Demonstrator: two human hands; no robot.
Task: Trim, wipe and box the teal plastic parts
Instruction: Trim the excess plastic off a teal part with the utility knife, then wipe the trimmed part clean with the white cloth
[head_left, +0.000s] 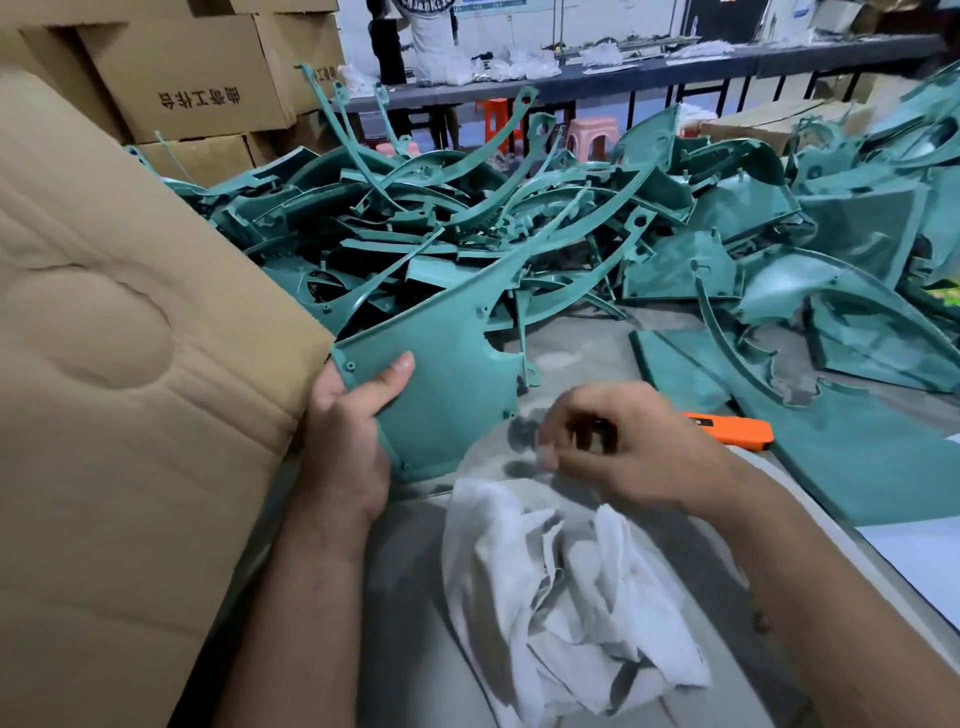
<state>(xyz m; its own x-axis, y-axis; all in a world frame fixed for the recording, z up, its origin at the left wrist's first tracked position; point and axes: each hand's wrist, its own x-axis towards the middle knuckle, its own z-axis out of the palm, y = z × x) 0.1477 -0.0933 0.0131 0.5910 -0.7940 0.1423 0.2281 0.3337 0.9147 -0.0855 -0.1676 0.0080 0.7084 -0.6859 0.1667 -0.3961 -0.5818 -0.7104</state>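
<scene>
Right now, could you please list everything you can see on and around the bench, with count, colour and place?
held part: one, teal, flat panel at centre, beside the box flap
pile of parts: too many to count, teal, heaped across the back of the table
cloth: one, white, crumpled at front centre
knife: one, orange, lying right of centre, partly hidden
box flap: one, brown cardboard, at left
cartons: several, brown, stacked at back left
stools: two, one pink and one orange, beyond the pile
left hand: grips the held part's lower edge
right hand: blurred, fingers curled above the cloth
</scene>
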